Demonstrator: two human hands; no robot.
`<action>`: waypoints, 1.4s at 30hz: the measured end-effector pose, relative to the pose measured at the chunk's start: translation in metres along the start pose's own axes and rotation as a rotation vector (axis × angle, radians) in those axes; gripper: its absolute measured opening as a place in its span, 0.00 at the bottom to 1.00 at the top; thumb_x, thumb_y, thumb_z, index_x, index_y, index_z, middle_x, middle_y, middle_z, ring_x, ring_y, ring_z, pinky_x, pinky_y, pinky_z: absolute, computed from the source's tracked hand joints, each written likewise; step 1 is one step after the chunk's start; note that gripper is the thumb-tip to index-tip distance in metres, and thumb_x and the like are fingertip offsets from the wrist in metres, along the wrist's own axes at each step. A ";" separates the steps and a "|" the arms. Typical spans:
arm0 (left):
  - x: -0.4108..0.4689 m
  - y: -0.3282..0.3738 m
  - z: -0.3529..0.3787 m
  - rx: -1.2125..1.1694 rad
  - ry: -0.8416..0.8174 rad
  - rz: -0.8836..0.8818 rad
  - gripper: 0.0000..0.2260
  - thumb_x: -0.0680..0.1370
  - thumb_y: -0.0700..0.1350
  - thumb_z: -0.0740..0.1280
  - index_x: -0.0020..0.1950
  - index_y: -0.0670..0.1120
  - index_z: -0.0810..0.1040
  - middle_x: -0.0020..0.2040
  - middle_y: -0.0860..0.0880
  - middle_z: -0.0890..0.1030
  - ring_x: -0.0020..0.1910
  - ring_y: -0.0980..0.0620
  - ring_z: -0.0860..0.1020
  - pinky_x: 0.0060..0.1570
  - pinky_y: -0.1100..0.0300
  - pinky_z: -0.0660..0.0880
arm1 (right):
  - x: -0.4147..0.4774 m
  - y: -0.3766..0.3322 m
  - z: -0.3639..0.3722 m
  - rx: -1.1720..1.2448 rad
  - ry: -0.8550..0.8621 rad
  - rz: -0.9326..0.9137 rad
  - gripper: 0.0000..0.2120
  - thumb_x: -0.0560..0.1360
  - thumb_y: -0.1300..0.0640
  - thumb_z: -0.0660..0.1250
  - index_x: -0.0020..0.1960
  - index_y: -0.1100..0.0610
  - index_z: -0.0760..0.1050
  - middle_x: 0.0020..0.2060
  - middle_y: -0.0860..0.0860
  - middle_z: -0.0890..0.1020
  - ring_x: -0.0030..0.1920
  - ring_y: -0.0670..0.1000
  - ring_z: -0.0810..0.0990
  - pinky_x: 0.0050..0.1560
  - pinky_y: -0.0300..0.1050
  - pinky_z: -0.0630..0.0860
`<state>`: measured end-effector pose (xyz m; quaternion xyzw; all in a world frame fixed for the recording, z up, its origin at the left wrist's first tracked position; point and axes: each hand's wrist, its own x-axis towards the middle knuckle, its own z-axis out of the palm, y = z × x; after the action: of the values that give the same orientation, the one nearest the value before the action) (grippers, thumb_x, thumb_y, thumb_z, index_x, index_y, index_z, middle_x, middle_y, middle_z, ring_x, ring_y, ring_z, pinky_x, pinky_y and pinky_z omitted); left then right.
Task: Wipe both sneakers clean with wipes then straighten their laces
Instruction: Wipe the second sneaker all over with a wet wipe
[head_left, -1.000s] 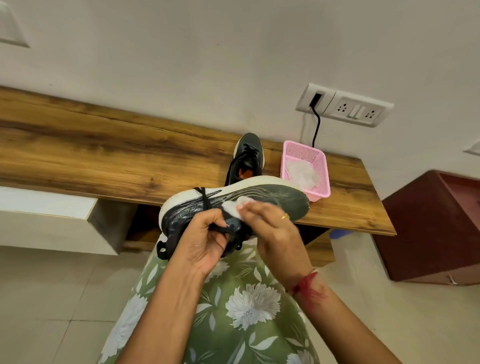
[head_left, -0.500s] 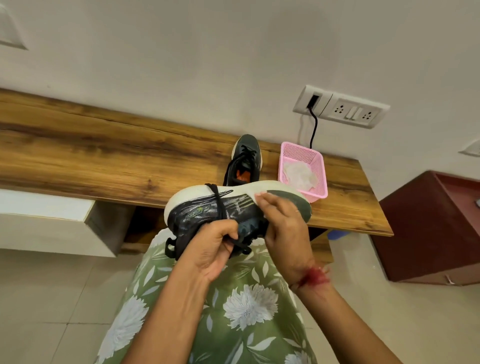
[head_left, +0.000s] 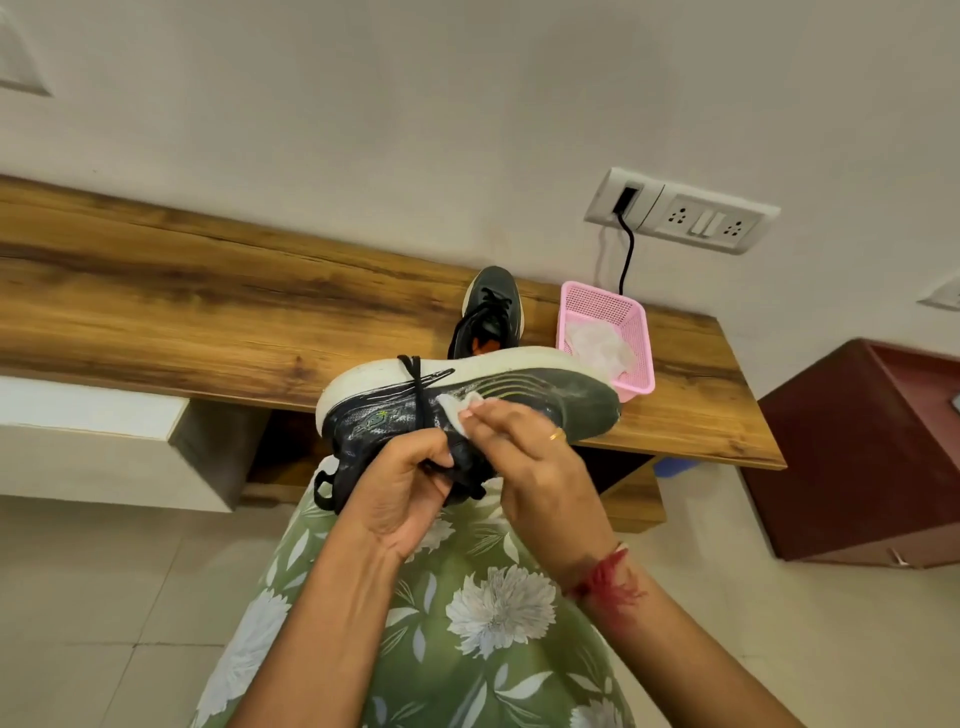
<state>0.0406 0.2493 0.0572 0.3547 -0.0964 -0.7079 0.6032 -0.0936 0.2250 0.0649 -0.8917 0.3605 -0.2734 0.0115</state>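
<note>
Left hand (head_left: 402, 488) gripping dark sneaker (head_left: 467, 410) sideways, right hand (head_left: 535, 457) pinching wipe (head_left: 460, 413) against it, seemingly touching lace (head_left: 418, 395)

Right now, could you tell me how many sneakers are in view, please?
2. One sneaker is held on its side in the left hand; the other sneaker stands on the wooden shelf behind it, partly hidden.
</note>
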 end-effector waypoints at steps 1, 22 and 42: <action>0.001 -0.001 0.000 0.011 0.010 0.007 0.24 0.52 0.33 0.64 0.49 0.36 0.73 0.46 0.40 0.71 0.46 0.44 0.70 0.49 0.55 0.68 | 0.003 0.010 -0.001 -0.027 0.041 0.056 0.20 0.71 0.67 0.55 0.59 0.64 0.78 0.55 0.57 0.79 0.59 0.54 0.75 0.61 0.44 0.72; 0.002 0.000 -0.001 -0.139 -0.016 0.038 0.15 0.66 0.30 0.57 0.25 0.42 0.76 0.29 0.48 0.78 0.30 0.53 0.78 0.46 0.59 0.76 | -0.007 0.012 0.009 -0.049 0.180 0.143 0.21 0.70 0.71 0.56 0.60 0.65 0.76 0.56 0.59 0.79 0.60 0.54 0.74 0.63 0.47 0.71; 0.016 0.003 -0.012 -0.142 0.107 0.083 0.15 0.59 0.32 0.63 0.22 0.50 0.62 0.26 0.51 0.64 0.27 0.54 0.64 0.45 0.57 0.64 | -0.023 0.097 -0.024 -0.143 0.130 0.367 0.23 0.65 0.75 0.62 0.57 0.62 0.79 0.53 0.57 0.81 0.56 0.59 0.76 0.55 0.56 0.77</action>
<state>0.0500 0.2379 0.0435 0.3441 -0.0283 -0.6674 0.6598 -0.1805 0.1725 0.0528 -0.7900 0.5355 -0.2975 -0.0254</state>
